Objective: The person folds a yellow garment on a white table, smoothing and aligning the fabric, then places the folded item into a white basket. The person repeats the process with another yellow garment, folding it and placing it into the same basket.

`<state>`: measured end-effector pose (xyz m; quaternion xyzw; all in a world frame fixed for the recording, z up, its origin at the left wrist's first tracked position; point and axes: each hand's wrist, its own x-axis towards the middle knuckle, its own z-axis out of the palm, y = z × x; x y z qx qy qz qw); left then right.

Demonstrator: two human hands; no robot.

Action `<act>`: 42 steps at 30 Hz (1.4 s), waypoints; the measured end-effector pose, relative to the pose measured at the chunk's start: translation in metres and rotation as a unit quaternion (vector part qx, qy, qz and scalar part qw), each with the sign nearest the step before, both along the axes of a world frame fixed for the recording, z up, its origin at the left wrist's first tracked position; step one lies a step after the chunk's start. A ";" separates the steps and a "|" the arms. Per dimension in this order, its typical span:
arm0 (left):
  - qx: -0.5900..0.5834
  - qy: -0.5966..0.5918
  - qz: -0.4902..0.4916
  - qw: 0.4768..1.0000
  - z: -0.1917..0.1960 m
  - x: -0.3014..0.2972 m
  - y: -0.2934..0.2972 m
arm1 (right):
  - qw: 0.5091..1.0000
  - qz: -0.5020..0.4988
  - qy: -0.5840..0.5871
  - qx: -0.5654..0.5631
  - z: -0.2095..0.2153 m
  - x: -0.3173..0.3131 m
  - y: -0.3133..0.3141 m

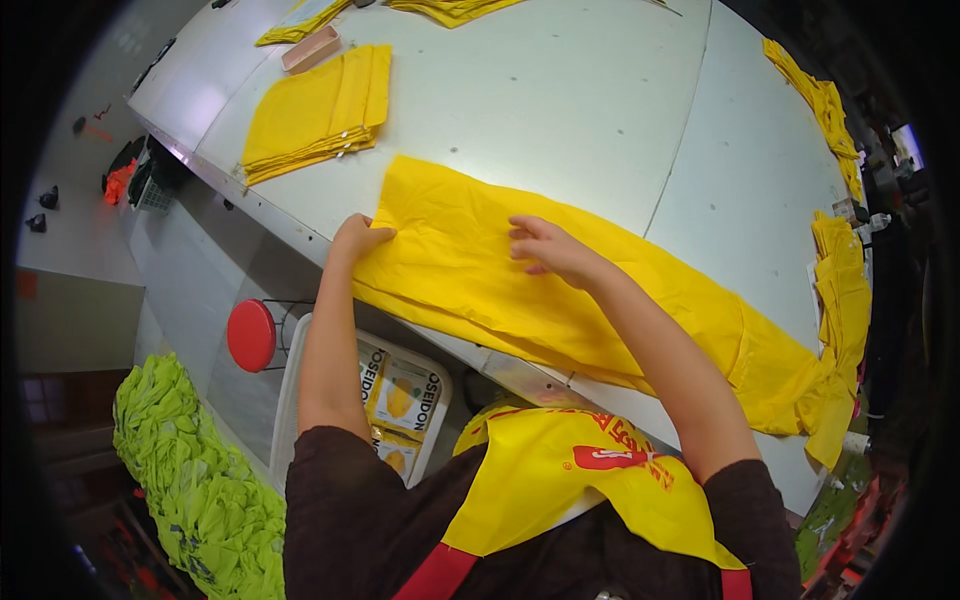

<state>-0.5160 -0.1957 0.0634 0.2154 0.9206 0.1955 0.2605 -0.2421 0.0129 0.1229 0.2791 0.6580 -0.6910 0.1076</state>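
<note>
A long piece of yellow fabric (470, 270) lies lengthwise along the near edge of the table, lightly wrinkled. My left hand (358, 240) is at its left end, the thumb on top and the other fingers by the edge, gripping the fabric. Over the middle of the piece is my right hand (553, 250), fingers partly bent and apart, with nothing in them. Whether its fingertips touch the fabric I cannot tell. Toward the right, the fabric bunches up and runs beneath my right forearm.
A stack of folded yellow fabric (320, 115) lies at the far left beside a pink open box (311, 50). More yellow fabric (840, 290) hangs along the right edge. Below the table stand a red round stool (251, 335), a white bin (288, 430) with printed packages, and a lime-green fabric heap (190, 460).
</note>
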 end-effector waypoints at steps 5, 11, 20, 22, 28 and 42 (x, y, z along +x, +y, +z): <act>0.163 -0.209 0.027 0.964 -0.005 0.006 -0.004 | 0.987 -0.125 -0.036 -0.097 -0.042 -0.081 0.006; 0.234 -0.369 0.059 0.897 0.003 -0.004 -0.014 | 0.998 -0.044 -0.050 0.013 -0.058 -0.101 -0.020; 0.148 -0.237 -0.175 0.944 0.086 0.053 0.041 | 0.785 0.237 0.086 0.566 -0.063 -0.035 -0.110; 0.111 -0.207 -0.237 0.942 0.082 0.091 0.063 | 0.793 0.274 0.096 0.536 -0.069 -0.025 -0.106; 0.100 0.037 -0.236 0.966 0.000 0.170 0.085 | 0.775 0.532 -0.043 0.339 0.029 0.012 -0.086; 0.149 0.263 0.004 0.953 -0.018 0.174 0.007 | 0.961 0.016 0.034 0.274 -0.093 -0.030 -0.015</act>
